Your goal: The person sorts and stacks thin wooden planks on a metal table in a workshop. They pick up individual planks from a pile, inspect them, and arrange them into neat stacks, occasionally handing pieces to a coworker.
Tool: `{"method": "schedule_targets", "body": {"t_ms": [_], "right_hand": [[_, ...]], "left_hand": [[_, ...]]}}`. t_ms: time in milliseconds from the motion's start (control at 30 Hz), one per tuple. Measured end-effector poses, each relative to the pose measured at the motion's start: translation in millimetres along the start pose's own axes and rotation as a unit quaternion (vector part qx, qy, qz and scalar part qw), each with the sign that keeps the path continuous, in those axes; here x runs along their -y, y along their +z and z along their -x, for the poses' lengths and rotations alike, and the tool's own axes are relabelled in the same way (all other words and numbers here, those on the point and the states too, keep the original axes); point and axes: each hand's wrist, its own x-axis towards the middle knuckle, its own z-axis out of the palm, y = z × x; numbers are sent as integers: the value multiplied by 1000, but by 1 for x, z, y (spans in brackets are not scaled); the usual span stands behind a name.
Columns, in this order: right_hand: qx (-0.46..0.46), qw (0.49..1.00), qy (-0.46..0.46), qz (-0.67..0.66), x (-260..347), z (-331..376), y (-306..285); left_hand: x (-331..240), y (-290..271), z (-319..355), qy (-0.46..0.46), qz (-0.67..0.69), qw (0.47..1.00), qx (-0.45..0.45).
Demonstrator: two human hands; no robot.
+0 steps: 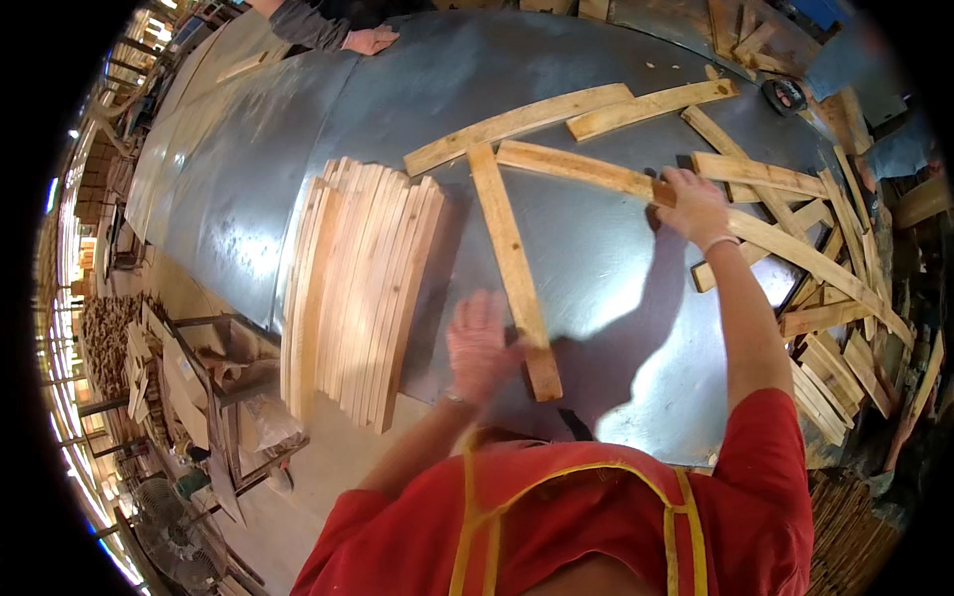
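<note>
My right hand [696, 209] is closed on the right end of a wooden strip [576, 166] that lies slanting across the metal tabletop [606, 248]. Slightly blurred, my left hand [477, 343] has its fingers stretched out and grips nothing. Its thumb comes close to the near part of a second wooden strip [507, 253]; whether they touch I cannot tell. Left of that hand, a block of pale strips [363, 278] stands packed side by side. Two more strips, a long one [517, 124] and a shorter one [651, 109], lie beyond my hands.
A jumbled pile of strips [815, 258] covers the table's right side. A black roll [785, 96] sits near the far right edge. Across the table rests another person's hand [371, 40]. At lower left are a metal-framed cart [234, 397] and a fan [174, 531].
</note>
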Motion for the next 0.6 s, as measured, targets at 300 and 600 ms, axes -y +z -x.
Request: {"method": "schedule_targets", "body": {"t_ms": [300,600], "right_hand": [[228,926,-74,-292,26,37,-33],[92,972,-14,-214,181,147,26]], "left_hand": [[21,23,-21,-111,294,947,-64],[75,-24,13,-194,660,721,85]]}}
